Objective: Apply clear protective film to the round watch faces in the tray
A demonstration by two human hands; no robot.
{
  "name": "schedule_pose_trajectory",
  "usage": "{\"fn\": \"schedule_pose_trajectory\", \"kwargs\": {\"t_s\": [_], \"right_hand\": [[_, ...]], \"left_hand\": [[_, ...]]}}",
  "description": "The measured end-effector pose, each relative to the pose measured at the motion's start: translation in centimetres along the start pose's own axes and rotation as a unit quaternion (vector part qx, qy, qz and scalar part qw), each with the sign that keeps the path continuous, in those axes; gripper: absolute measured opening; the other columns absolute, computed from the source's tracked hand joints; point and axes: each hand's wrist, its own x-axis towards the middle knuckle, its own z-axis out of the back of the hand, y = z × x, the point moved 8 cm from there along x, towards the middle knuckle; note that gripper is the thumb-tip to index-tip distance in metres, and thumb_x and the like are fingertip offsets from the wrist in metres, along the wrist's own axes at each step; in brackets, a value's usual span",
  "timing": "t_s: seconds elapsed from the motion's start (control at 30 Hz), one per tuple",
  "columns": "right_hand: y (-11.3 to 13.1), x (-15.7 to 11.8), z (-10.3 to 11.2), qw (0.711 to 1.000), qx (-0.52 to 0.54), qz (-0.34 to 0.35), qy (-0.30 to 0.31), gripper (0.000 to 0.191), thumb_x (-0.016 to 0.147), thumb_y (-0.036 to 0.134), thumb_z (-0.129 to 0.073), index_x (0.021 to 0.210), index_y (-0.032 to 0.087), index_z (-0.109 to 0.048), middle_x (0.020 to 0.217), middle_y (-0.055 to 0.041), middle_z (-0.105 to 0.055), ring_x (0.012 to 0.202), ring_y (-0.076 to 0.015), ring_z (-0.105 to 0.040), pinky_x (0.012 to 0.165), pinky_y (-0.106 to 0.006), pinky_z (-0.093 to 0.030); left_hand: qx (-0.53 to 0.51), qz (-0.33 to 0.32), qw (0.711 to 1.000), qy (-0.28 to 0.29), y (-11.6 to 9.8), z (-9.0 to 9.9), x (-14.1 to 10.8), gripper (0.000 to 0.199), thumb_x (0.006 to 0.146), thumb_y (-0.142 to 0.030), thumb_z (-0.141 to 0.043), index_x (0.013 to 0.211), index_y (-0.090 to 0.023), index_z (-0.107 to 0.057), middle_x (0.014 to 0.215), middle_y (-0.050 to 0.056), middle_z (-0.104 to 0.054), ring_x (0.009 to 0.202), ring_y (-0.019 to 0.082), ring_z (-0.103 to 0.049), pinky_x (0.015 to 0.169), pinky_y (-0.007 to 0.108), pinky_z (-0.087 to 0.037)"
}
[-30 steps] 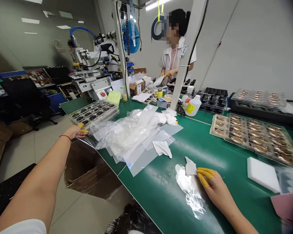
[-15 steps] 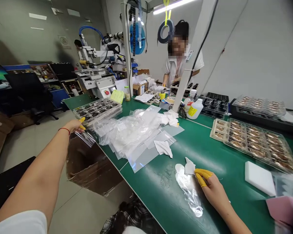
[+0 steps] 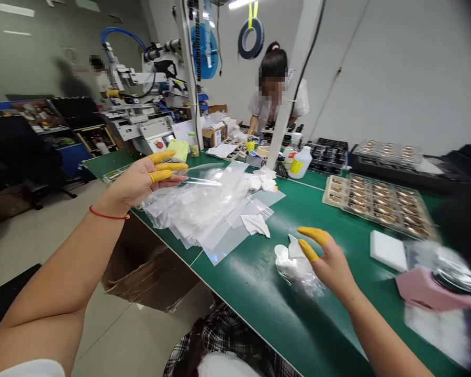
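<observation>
My left hand (image 3: 151, 175), in yellow finger cots, reaches over the left end of the heap of clear plastic bags (image 3: 204, 214). Its fingers are stretched out and apart. Just beyond its fingertips a clear plastic film (image 3: 206, 182) hangs over the heap; I see no grip on it. My right hand (image 3: 332, 262), with yellow cots on thumb and forefinger, hovers with those two apart and nothing between them. Beneath it lie a small white cloth (image 3: 294, 247) and a crumpled clear bag (image 3: 304, 280) with white round pieces.
Another white cloth (image 3: 256, 225) rests by the heap. Trays of round metallic parts (image 3: 380, 201), a white block (image 3: 388, 250) and a pink tape dispenser (image 3: 432, 288) stand at right. A white post (image 3: 288, 89) rises near a bottle (image 3: 300, 162). A co-worker (image 3: 277, 94) leans over behind.
My left hand has swung from beyond the table edge up over the heap, its fingers opening from the clear film. My right fingers have let go of the small cloth and spread.
</observation>
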Motion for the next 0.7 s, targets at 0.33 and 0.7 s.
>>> {"fn": "schedule_pose_trajectory", "kwargs": {"t_s": [0.33,0.7], "right_hand": [[6.7,6.7,4.1,0.965,0.249,-0.056,-0.056,0.026,0.076,0.031,-0.061,0.098,0.018,-0.063,0.091,-0.0058,-0.065,0.08,-0.0172,-0.06,0.076,-0.035,-0.05],[-2.8,0.8,7.3,0.951,0.238,-0.14,-0.143,0.023,0.08,0.038,-0.059,0.089,0.018,-0.067,0.072,-0.0016,-0.063,0.056,-0.0105,-0.05,0.05,-0.023,-0.04]], "left_hand": [[-0.057,-0.024,0.967,0.249,-1.5,-19.0,0.8,0.054,0.084,-0.035,-0.059,0.134,-0.027,-0.039,0.13,0.01,-0.056,0.096,0.025,-0.068,0.082,0.038,-0.057],[-0.012,0.144,0.937,0.318,9.6,-22.8,-4.1,0.041,0.086,-0.038,-0.054,0.123,-0.021,-0.054,0.078,0.005,-0.069,0.036,0.002,-0.044,0.033,0.014,-0.033]]}}
